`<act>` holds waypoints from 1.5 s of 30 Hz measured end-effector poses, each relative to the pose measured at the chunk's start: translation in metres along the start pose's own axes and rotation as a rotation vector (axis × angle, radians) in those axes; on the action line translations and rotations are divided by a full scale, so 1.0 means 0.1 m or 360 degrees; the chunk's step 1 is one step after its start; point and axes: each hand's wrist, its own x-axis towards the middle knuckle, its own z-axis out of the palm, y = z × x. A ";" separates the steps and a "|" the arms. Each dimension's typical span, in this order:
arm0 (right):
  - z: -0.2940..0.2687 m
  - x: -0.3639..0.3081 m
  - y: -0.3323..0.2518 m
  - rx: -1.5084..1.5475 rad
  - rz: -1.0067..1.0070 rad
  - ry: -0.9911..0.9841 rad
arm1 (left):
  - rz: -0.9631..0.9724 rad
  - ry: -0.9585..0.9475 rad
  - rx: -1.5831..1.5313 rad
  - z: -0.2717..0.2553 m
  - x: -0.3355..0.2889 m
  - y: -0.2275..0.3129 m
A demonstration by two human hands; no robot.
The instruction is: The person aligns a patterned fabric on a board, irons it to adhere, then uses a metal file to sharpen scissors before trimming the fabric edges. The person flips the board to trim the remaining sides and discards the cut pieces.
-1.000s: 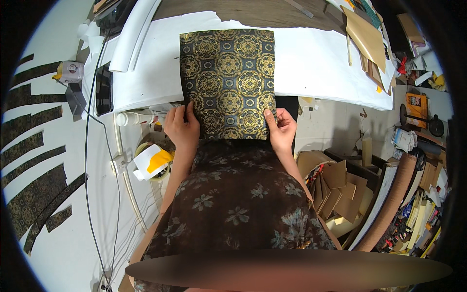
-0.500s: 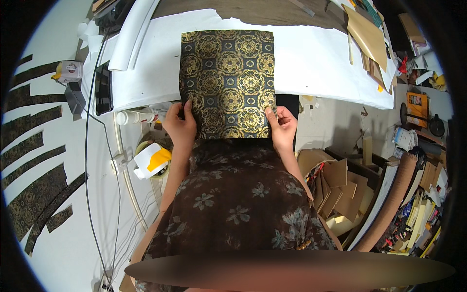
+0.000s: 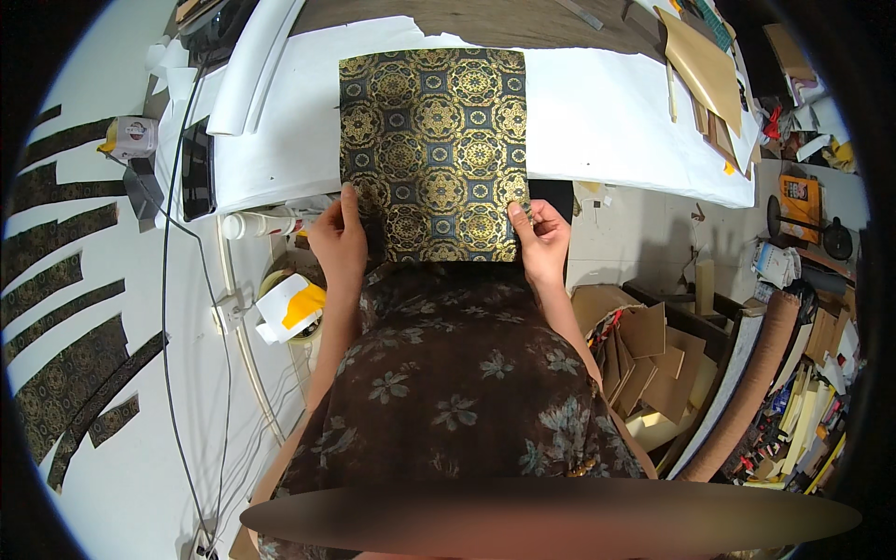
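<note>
A rectangular sheet of dark blue brocade (image 3: pixel 434 154) with gold medallions is held up in front of me, its far part over the white-papered table (image 3: pixel 635 126) and its near edge by my lap. My left hand (image 3: pixel 340 238) grips the lower left edge, thumb pointing up along it and fingers partly hidden by the sheet. At the lower right edge, my right hand (image 3: pixel 543 238) pinches the sheet between thumb and curled fingers. Where the right fingers are, a bit of the edge looks bent over.
White paper rolls (image 3: pixel 250 70) and a black flat device (image 3: pixel 198 168) lie on the table's left. Tan sheets (image 3: pixel 705 70) sit at its right. Several brocade strips (image 3: pixel 70 191) hang at far left beside black cables (image 3: pixel 168 280). A box of cardboard pieces (image 3: pixel 644 331) stands lower right, near a brown roll (image 3: pixel 747 383).
The sheet has moved slightly up and left, most at its left side. My left hand has shifted a little left and its thumb is straighter. My right hand has hardly moved.
</note>
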 end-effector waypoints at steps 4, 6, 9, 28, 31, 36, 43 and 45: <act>0.03 -0.01 -0.10 0.0010 0.0009 0.0015 | 0.0211 0.0335 -0.0306 0.11 -0.04 0.11; 0.03 0.00 -0.10 0.0048 -0.0010 0.0012 | 0.0053 0.0027 -0.0383 0.02 0.05 -0.01; -0.01 0.01 -0.05 0.0057 -0.0014 0.0011 | -0.0076 -0.0161 -0.0530 0.02 0.08 -0.08; -0.01 -0.01 -0.05 0.0016 -0.0043 -0.0009 | 0.0693 0.0226 0.0200 0.14 0.04 -0.11; -0.02 0.01 -0.05 0.0065 -0.0015 0.0000 | 0.0408 0.0078 -0.0118 0.11 0.03 -0.10; -0.02 0.04 -0.08 0.0141 0.0059 0.0002 | -0.0099 -0.0211 -0.0543 -0.04 0.11 -0.14; -0.04 0.06 -0.08 0.0155 0.0027 0.0019 | -0.0247 -0.0097 -0.0624 -0.11 0.07 -0.14; -0.03 0.07 -0.09 0.0139 0.0088 0.0036 | -0.0501 -0.0321 -0.0816 -0.18 0.03 -0.13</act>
